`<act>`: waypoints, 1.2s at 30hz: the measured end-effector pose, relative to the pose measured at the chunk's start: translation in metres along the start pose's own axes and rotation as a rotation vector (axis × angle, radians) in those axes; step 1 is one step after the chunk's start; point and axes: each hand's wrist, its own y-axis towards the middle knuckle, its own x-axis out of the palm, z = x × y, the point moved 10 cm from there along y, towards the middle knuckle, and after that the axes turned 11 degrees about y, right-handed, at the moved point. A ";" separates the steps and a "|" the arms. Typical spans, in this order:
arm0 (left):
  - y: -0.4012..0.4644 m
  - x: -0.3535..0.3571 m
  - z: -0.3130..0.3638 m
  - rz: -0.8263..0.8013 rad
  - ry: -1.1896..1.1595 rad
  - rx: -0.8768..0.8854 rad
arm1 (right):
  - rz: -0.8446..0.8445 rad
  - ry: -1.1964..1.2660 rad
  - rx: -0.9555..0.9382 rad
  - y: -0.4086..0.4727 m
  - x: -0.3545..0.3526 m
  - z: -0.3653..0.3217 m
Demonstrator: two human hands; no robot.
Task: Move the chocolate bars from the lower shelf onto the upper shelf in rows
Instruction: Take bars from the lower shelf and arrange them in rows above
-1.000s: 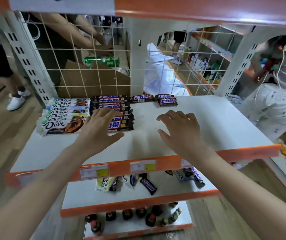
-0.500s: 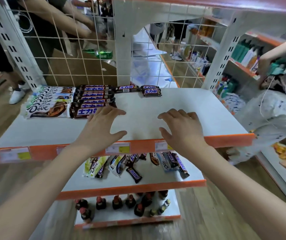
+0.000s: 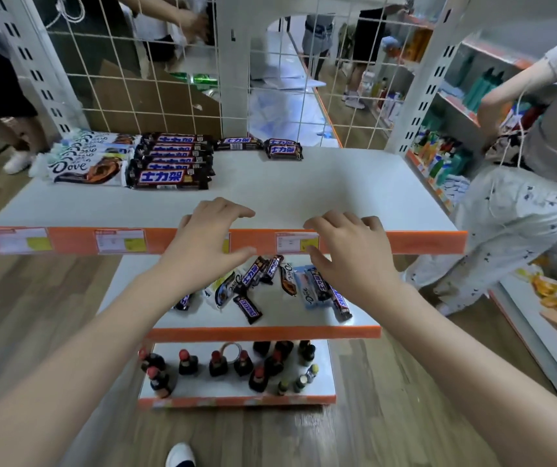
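Loose chocolate bars (image 3: 263, 288) lie on the lower shelf (image 3: 270, 332) beneath both empty hands.

A shop; tiered white shelves (image 3: 304, 183) with orange price-tag strips (image 3: 422, 242); stocked aisle shelving (image 3: 445, 156) behind.

Left hand (image 3: 208, 237) and right hand (image 3: 347, 251) side by side, palms down, fingers loosely bent, empty.

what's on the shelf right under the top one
Loose chocolate bars lie scattered on the lower shelf, Snickers and Dove among them, none in rows. Both hands and the upper shelf's orange edge cover its back part.
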 end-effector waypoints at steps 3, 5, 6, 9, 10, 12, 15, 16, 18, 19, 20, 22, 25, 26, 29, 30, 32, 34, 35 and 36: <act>-0.011 0.004 0.008 0.003 -0.022 0.001 | 0.007 0.004 -0.013 -0.011 0.004 -0.002; -0.019 0.009 0.012 -0.004 -0.028 0.003 | 0.026 0.015 -0.026 -0.020 0.006 -0.004; -0.023 0.012 0.013 -0.013 -0.037 -0.001 | 0.047 0.029 -0.033 -0.024 0.007 -0.006; -0.036 0.024 0.013 -0.046 -0.060 -0.008 | 0.060 0.058 -0.041 -0.036 0.014 -0.011; -0.041 0.028 0.013 -0.056 -0.056 -0.008 | 0.029 0.058 -0.032 -0.040 0.020 -0.011; -0.048 0.036 0.013 -0.076 -0.043 -0.010 | -0.034 0.055 -0.021 -0.049 0.035 -0.011; -0.057 0.046 0.010 -0.094 -0.041 -0.026 | -0.116 0.062 -0.036 -0.060 0.054 -0.014; -0.059 0.049 0.008 -0.091 -0.042 -0.029 | -0.135 0.066 -0.039 -0.062 0.060 -0.015; -0.062 0.055 0.005 -0.079 -0.059 -0.031 | -0.164 0.089 -0.030 -0.064 0.070 -0.016; -0.064 0.058 0.004 -0.077 -0.063 -0.033 | -0.175 0.098 -0.025 -0.065 0.075 -0.016; -0.065 0.063 0.002 -0.078 -0.058 -0.037 | -0.183 0.104 -0.025 -0.066 0.080 -0.018; -0.066 0.071 -0.005 -0.084 -0.036 -0.057 | -0.184 0.132 -0.036 -0.068 0.088 -0.020; -0.068 0.082 -0.018 -0.093 -0.025 -0.090 | -0.217 0.139 -0.050 -0.071 0.102 -0.021; -0.068 0.085 -0.024 -0.097 -0.026 -0.107 | -0.223 0.139 -0.052 -0.072 0.106 -0.020; -0.071 0.095 -0.039 -0.124 -0.014 -0.158 | -0.228 0.141 -0.047 -0.073 0.117 -0.018; -0.072 0.098 -0.044 -0.133 -0.005 -0.174 | -0.235 0.142 -0.048 -0.072 0.121 -0.017; -0.074 0.105 -0.053 -0.148 0.011 -0.205 | -0.255 0.137 -0.055 -0.071 0.130 -0.017; -0.075 0.113 -0.062 -0.165 0.017 -0.235 | -0.275 0.125 -0.060 -0.068 0.140 -0.016; -0.076 0.117 -0.066 -0.176 0.015 -0.248 | -0.285 0.124 -0.062 -0.066 0.145 -0.015; -0.076 0.121 -0.070 -0.184 0.008 -0.258 | -0.295 0.126 -0.063 -0.065 0.150 -0.015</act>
